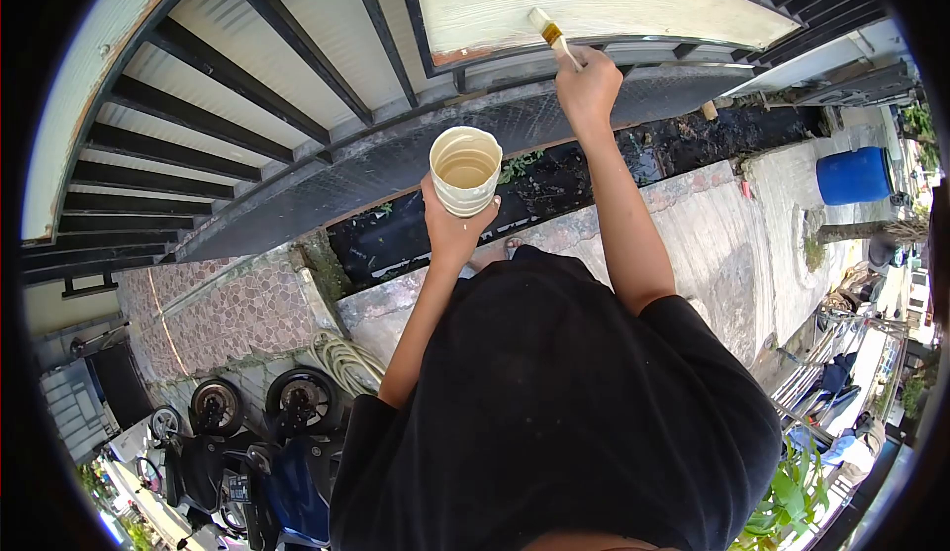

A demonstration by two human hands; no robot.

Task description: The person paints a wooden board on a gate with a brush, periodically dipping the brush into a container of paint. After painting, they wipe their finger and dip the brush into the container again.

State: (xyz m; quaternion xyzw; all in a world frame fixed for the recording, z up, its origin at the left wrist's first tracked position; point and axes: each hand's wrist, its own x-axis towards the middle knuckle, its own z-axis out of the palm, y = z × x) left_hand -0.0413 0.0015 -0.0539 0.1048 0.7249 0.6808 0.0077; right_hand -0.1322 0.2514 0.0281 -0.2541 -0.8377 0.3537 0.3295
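Observation:
A cream-coloured cup [465,167] with some liquid in the bottom is held upright by my left hand [457,227], whose fingers wrap round its lower part. My right hand [588,84] grips the handle of a paintbrush [550,31]. The brush's pale bristles touch a long cream panel [614,5] framed in black metal. Brownish patches show along the panel's lower left edge. The cup is to the left of the brush and nearer my body.
Black metal bars [237,68] run beside the panel. Below them lies a dark ditch [515,195] with a concrete edge. A blue barrel [853,176] stands at the right, parked motorcycles [287,482] at the lower left, and a coiled hose [346,361] near them.

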